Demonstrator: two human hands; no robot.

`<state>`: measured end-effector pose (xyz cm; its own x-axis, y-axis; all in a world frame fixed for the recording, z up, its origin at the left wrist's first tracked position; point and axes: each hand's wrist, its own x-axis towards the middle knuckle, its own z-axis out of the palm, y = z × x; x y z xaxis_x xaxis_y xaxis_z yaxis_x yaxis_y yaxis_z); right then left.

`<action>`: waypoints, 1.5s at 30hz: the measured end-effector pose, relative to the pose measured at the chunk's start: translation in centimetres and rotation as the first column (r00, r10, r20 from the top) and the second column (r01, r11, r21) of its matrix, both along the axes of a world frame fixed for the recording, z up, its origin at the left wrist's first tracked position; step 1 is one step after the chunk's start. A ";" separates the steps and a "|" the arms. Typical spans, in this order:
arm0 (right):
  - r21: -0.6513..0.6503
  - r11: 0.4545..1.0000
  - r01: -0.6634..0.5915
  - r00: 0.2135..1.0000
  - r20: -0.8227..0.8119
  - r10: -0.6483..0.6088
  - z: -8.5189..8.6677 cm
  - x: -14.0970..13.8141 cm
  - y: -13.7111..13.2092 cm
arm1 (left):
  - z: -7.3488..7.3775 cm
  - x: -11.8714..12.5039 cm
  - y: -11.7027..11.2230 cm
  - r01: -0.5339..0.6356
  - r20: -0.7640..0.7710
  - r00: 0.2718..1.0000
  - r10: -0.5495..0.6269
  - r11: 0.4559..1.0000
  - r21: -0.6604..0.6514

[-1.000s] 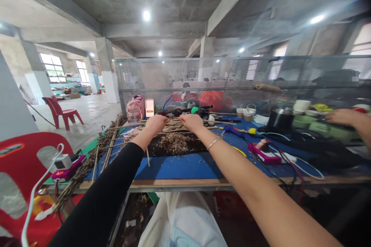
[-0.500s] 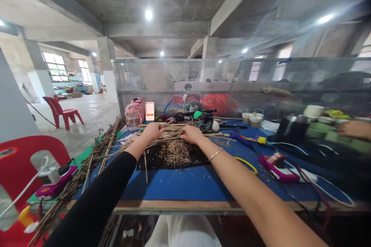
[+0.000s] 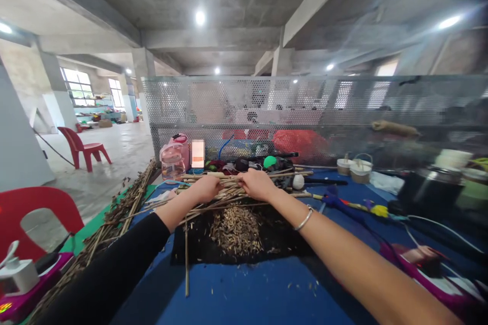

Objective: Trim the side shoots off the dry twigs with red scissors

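Note:
My left hand (image 3: 208,189) is closed in a pinch on a thin dry stalk, above the left part of a loose bundle of dry stalks (image 3: 229,192). My right hand (image 3: 256,184), with a silver bangle on its wrist, is pinched on a stalk just to the right. Only a short gap separates the two sets of fingertips. Below them, a heap of short broken stalk pieces (image 3: 238,233) lies on a black cloth (image 3: 190,249). One stalk (image 3: 186,264) sticks out toward me over the cloth's left edge.
Long dried plants (image 3: 131,203) line the table's left side. Behind the bundle are a pink water bottle (image 3: 173,160), a lit phone (image 3: 197,154) and a green ball (image 3: 270,161). Small buckets (image 3: 360,170), a dark flask (image 3: 427,195) and purple power strips (image 3: 438,277) stand right.
My view has come closer to the table and its front edge has left the picture. My hands have drawn slightly nearer each other. Another person's hand at far right is gone from view.

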<state>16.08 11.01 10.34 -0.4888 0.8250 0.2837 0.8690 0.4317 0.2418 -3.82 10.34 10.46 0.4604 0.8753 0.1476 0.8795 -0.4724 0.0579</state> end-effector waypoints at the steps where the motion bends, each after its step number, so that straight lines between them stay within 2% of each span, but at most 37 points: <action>1: 0.001 1.000 0.000 1.000 -0.001 0.000 0.3 0.1 0.0 | 0.2 0.1 0.0 0.016 0.003 1.000 -0.016 1.000 0.012; 5: 0.060 0.996 -0.069 0.997 -0.013 0.070 1.0 0.4 0.0 | 0.9 -0.1 -0.2 0.048 0.002 0.999 -0.048 0.997 0.067; 8: 0.095 0.991 -0.095 0.995 -0.023 0.098 1.3 0.8 0.1 | 1.3 -0.6 -0.5 -0.011 -0.053 0.998 0.015 0.997 0.077; 14: 0.041 0.993 -0.112 0.987 -0.108 0.116 0.5 0.7 -0.5 | 1.7 -0.6 -1.4 -0.114 -0.094 0.988 0.126 0.986 0.123; 18: 0.046 0.998 0.041 0.984 -0.173 -0.032 -0.4 -0.5 -1.2 | 1.8 0.1 -1.8 -0.175 -0.084 0.979 0.188 0.975 0.140; 21: 0.008 0.985 0.170 0.960 -0.229 -0.163 -0.4 -1.6 -1.1 | 1.9 0.7 -1.8 -0.226 -0.069 0.969 0.237 0.965 0.134; 26: -0.100 0.956 0.276 0.861 -0.417 -0.292 0.8 -2.4 0.1 | 2.1 1.9 -1.2 -0.323 0.040 0.946 0.321 0.938 0.125; 30: -0.198 0.960 0.199 0.754 -0.595 -0.279 1.8 -3.7 1.1 | 2.6 3.0 -0.6 -0.322 0.176 0.935 0.307 0.945 0.062; 33: -0.215 0.967 0.137 0.723 -0.646 -0.246 2.5 -5.5 1.7 | 3.3 3.9 -0.4 -0.320 0.301 0.905 0.300 0.947 0.019; 36: -0.189 0.974 0.125 0.714 -0.665 -0.220 3.3 -6.5 2.0 | 4.1 4.3 -0.4 -0.321 0.384 0.878 0.285 0.947 0.030; 38: -0.152 0.980 0.131 0.732 -0.652 -0.199 3.7 -5.9 1.9 | 4.6 3.9 -0.4 -0.309 0.386 0.883 0.265 0.949 0.054; 40: -0.097 0.987 0.130 0.798 -0.580 -0.162 3.8 -4.5 1.5 | 5.0 2.9 -0.5 -0.286 0.330 0.911 0.249 0.956 0.070; 43: 0.019 0.990 0.140 0.930 -0.346 -0.125 3.5 -2.1 0.4 | 5.2 1.2 -0.4 -0.190 0.139 0.974 0.179 0.979 0.076; 45: 0.010 0.994 0.109 0.980 -0.167 -0.106 2.9 -1.1 -0.1 | 5.0 0.5 -0.2 -0.104 -0.002 0.995 0.105 0.991 0.084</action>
